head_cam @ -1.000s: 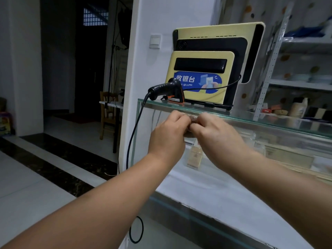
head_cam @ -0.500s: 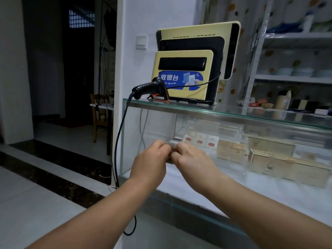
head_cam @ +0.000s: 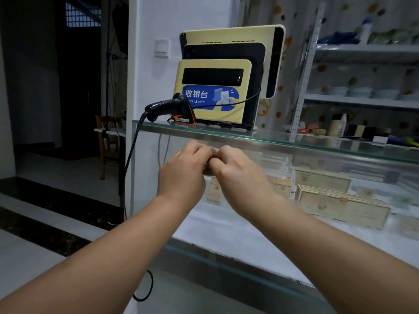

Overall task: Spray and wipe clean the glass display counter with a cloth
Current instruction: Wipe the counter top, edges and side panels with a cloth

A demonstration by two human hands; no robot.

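Counter glass front stood straight ahead, w/ both hands at its upper left part. Left hand and right hand had dipped down the pane half a sec before, then were back just under the top edge; prob. up-down wiping, left end only so far. Both hands' fingers were curled, pinching the cloth, a small wad mostly hidden btw. the knuckles. No spray bottle in sight.

Only legible text: white "收银台" on the blue sticker, on the front of the yellow panel standing far left on the worktop. Small print just under it, beside a logo: too small to read. Markings on the wooden boxes under the glass, right: blurred, unreadable.
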